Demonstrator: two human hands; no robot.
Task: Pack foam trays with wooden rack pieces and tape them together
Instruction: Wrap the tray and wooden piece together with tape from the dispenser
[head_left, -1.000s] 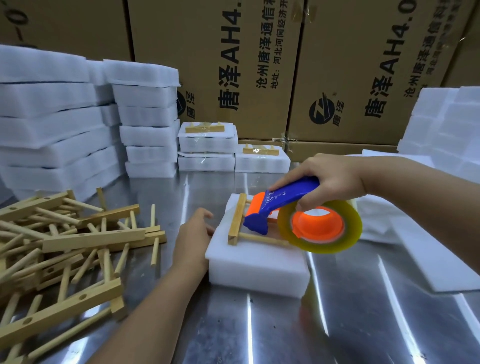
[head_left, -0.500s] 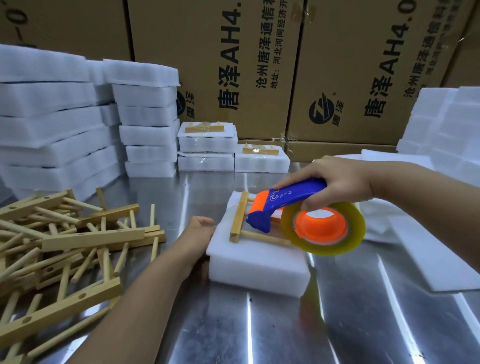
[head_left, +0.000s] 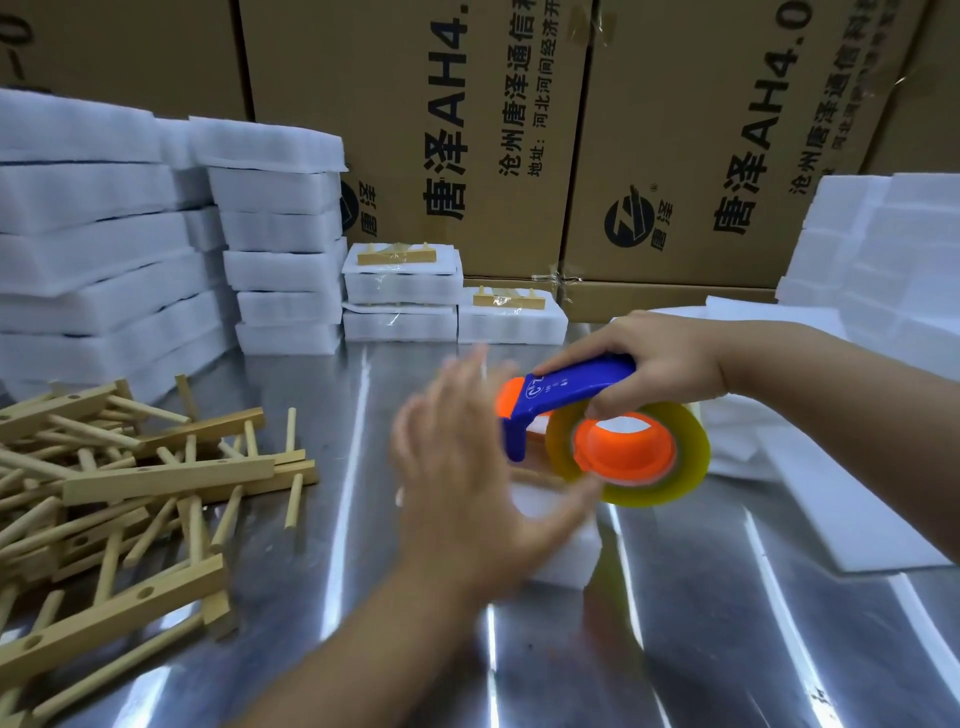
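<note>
My right hand (head_left: 654, 358) grips the blue handle of a tape dispenser (head_left: 576, 387) with an orange hub and a yellowish tape roll (head_left: 628, 454). The dispenser hangs just above a white foam tray (head_left: 563, 551) in the middle of the steel table. My left hand (head_left: 467, 467) is blurred, fingers spread, over the tray and covers most of it. Its thumb reaches toward the tape roll. Only a sliver of the wooden rack piece (head_left: 535, 475) on the tray shows.
A loose pile of wooden rack pieces (head_left: 119, 483) lies at the left. Stacks of foam trays (head_left: 93, 249) stand behind it. Three taped packs (head_left: 402, 291) sit at the back before cardboard boxes (head_left: 441, 119). More foam (head_left: 852, 499) lies at the right.
My left hand left the tray's left side and swept up over its top toward the tape roll. The dispenser shifted slightly right and up.
</note>
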